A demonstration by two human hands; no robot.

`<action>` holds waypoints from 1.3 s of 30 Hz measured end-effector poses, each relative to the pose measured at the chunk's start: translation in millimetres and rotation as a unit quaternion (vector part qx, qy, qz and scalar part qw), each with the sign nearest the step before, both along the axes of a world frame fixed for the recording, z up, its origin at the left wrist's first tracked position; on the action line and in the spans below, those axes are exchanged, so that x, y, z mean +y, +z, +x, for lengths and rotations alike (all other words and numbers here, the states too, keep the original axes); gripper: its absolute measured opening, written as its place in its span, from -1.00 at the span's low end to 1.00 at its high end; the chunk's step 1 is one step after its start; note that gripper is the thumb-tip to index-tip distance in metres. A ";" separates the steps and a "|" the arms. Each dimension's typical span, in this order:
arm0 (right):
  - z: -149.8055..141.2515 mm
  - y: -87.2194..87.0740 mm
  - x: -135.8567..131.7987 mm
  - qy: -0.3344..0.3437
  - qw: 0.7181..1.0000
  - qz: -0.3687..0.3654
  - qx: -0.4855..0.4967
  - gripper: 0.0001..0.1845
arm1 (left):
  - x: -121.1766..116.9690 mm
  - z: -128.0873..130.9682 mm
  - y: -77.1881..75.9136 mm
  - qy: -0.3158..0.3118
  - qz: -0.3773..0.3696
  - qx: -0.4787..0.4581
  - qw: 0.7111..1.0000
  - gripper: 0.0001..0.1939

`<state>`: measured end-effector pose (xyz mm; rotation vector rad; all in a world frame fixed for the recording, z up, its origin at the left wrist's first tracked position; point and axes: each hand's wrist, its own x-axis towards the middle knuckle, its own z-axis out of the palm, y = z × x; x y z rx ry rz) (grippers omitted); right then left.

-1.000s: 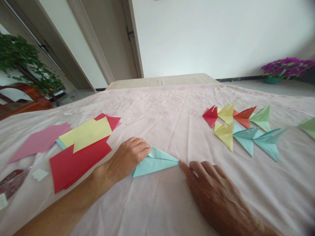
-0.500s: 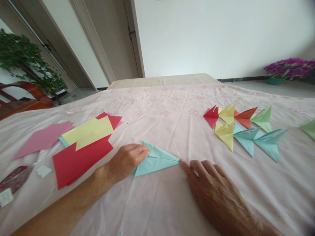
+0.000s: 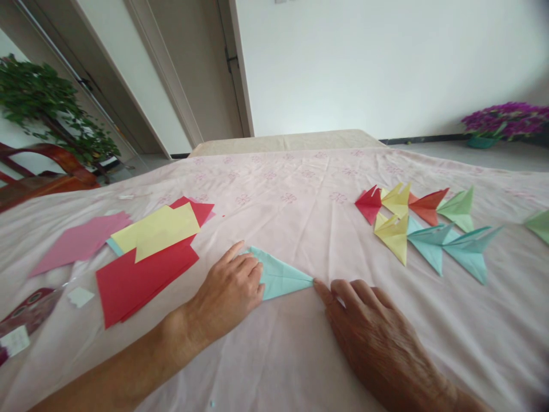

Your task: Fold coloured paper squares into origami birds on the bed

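Observation:
A light blue folded paper (image 3: 285,274) lies on the cloth as a long triangle, its narrow tip to the right and a crease along its length. My left hand (image 3: 234,286) covers the wide left end, fingers bent and gripping it, one finger stretched along the far corner. Under that hand the paper's left edge is hidden. At the narrow tip, my right hand (image 3: 373,326) holds the point down with a fingertip, the other fingers curled on the cloth.
Folded paper shapes in several colours stand at the right, among them a yellow one (image 3: 392,234) and a red one (image 3: 369,203). Red sheets (image 3: 141,286), yellow sheets (image 3: 158,229) and pink sheets (image 3: 81,240) lie left. A plastic packet (image 3: 32,315) is at the left edge.
My left hand has shifted right over the wide end of the paper and covers more of it, with one finger now raised toward the far corner. My right hand stays at the tip.

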<state>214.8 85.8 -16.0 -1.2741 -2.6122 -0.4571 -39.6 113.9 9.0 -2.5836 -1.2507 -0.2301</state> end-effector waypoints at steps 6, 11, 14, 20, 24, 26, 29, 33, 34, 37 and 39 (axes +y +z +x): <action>-0.5 5.7 -0.8 0.003 1.000 0.007 -0.003 -0.54 | -6.0 15.8 -6.9 0.061 0.067 0.018 0.996 -0.78; 0.2 6.1 -1.5 0.004 1.000 0.005 0.000 -0.55 | -7.2 10.8 -9.6 0.060 0.051 0.017 0.997 -0.74; 1.2 2.5 -1.2 0.000 1.000 -0.002 -0.002 -0.54 | -7.6 7.1 -10.7 0.056 0.044 0.007 0.997 -0.74; 2.3 -1.0 -0.9 -0.001 1.000 -0.021 0.003 -0.53 | -5.6 1.0 -9.0 0.054 -0.006 -0.011 0.998 -0.60; 2.2 0.3 -0.6 0.009 1.000 -0.009 0.010 -0.52 | -1.8 -5.2 -10.7 0.069 -0.038 -0.041 0.996 -0.58; 2.0 1.1 -0.8 0.013 1.000 -0.001 0.014 -0.53 | -0.5 -7.9 -12.4 0.088 -0.049 -0.060 0.993 -0.55; 1.8 1.8 -0.8 0.013 1.000 0.010 0.017 -0.51 | 0.9 -9.9 -14.1 0.101 -0.060 -0.094 0.989 -0.54; 1.9 1.3 -0.1 0.014 1.000 0.008 0.014 -0.52 | 4.0 -10.2 -14.6 0.093 -0.084 -0.150 0.981 -0.51; 1.9 1.1 0.0 0.015 1.000 0.008 0.012 -0.52 | 5.2 -10.4 -14.8 0.086 -0.090 -0.163 0.979 -0.50; 1.8 0.3 -0.3 0.017 1.000 0.012 0.013 -0.54 | 8.0 -11.7 -17.0 0.052 -0.114 -0.203 0.971 -0.55; 1.6 -0.2 -0.9 0.015 1.000 0.013 0.018 -0.54 | 8.7 -13.1 -19.4 0.033 -0.127 -0.231 0.964 -0.61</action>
